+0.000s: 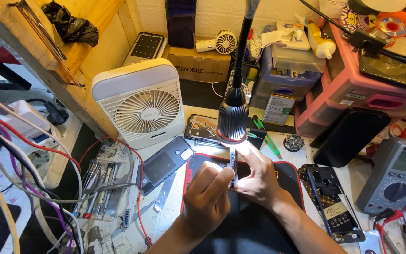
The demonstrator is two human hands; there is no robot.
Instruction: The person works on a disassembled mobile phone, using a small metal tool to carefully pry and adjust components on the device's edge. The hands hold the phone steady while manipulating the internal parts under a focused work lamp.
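Phone [233, 165], thin and seen edge-on, stands upright under the gooseneck lamp [233, 120] above a black mat [252, 226] on the desk [170, 214]. Both the left hand [207, 197] and the right hand [259, 178] have their fingers clamped on it. A white fan [139, 103] stands to the left, a multimeter [398, 176] at right.

A square white plastic desk fan [139, 104] shows a pale radial grille. The flat work mat [254, 226] under the hands is black with a thin red border. The gooseneck lamp head [233, 120] is dark ribbed metal — ringed in red at its rim. A stack of plastic drawers [353, 89] is pink. The boxy multimeter [398, 176] is grey, its dial darker — and the loose wires [34, 146] run red, white and purple.
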